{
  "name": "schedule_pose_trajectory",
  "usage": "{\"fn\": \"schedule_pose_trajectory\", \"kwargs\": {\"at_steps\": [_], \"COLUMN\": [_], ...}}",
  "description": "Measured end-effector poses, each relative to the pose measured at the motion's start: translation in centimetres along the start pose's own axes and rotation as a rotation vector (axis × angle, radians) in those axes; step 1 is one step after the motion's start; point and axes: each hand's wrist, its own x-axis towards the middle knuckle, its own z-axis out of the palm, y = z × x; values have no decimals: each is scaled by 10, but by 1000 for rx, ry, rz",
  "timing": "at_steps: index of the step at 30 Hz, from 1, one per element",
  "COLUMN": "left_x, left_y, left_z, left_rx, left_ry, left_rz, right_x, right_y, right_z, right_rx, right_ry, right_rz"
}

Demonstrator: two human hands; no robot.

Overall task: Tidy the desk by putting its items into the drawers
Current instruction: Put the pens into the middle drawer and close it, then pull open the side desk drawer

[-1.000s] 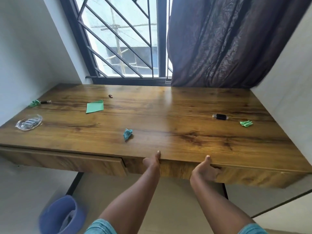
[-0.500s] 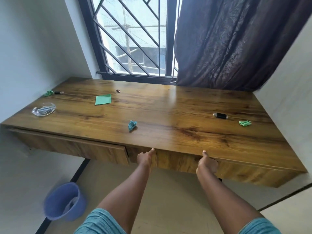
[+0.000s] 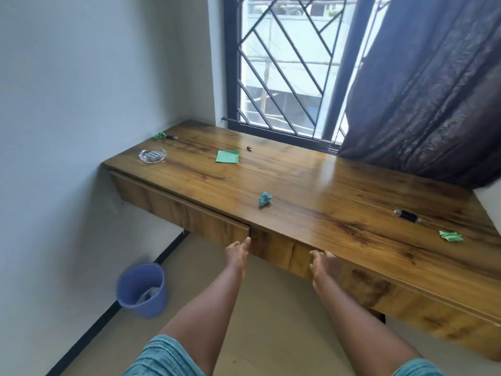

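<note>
The desk (image 3: 325, 185) runs long from the left wall out to my right, its back edge under the window grille (image 3: 282, 77) and the dark curtain (image 3: 423, 90). The front edge is the open side, with bare floor under it where my arms reach in.

Both drawers sit beneath that edge, their long axes along it. The left drawer front (image 3: 179, 210) stands a little proud of the middle panel at its right end. The right drawer front (image 3: 366, 289) runs off toward the lower right.

My left hand (image 3: 237, 252) has its thumb straight up against the lower right corner of the left drawer front. The fingers are behind the hand, so I cannot tell whether they grip. My right hand (image 3: 324, 263) is at the lower edge of the right drawer front near its left end. Its fingertips are tucked out of sight, so I cannot tell that grip either.

A blue bucket (image 3: 142, 290) stands on the floor by the wall, left of my left arm and clear of it.

On top:
- a crumpled teal paper (image 3: 264, 199) near the front, above my left hand
- a flat green note (image 3: 227, 156) and a small brown thing (image 3: 249, 149) further back
- a glass dish (image 3: 152, 156) at the left end
- a green scrap (image 3: 160, 135) with a dark stick (image 3: 171, 137) in the far left corner
- a black cylinder (image 3: 406, 215) lying roughly along the desk, and a green crumple (image 3: 450, 236) near it on the right
</note>
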Motion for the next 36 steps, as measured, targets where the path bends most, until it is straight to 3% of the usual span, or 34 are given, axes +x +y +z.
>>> {"fn": "schedule_pose_trajectory", "kwargs": {"at_steps": [10,19,25,29,33,36], "left_x": [52,100,135,171,219,250], "left_y": [71,124,137,152,171,174], "left_z": [-140,-255,-276,-280,-275,-264], "left_rx": [-42,-104,-157,-135,-114,-187], "left_ry": [40,186,158,179,187,164], "left_rz": [92,89,1,-34,-81,-149], "right_x": [-40,-105,-101,-84,-61,-46], "right_y": [0,-5,10,18,27,45], "right_z": [140,248,306,352,396,417], "right_rx": [-86,-746,-1175,-1265,-1223,-1250], "right_ry": [-85,-281,-361,-363,-213,-192], "right_rz": [-11,-446,-983,-1111,-1219,-1269]}}
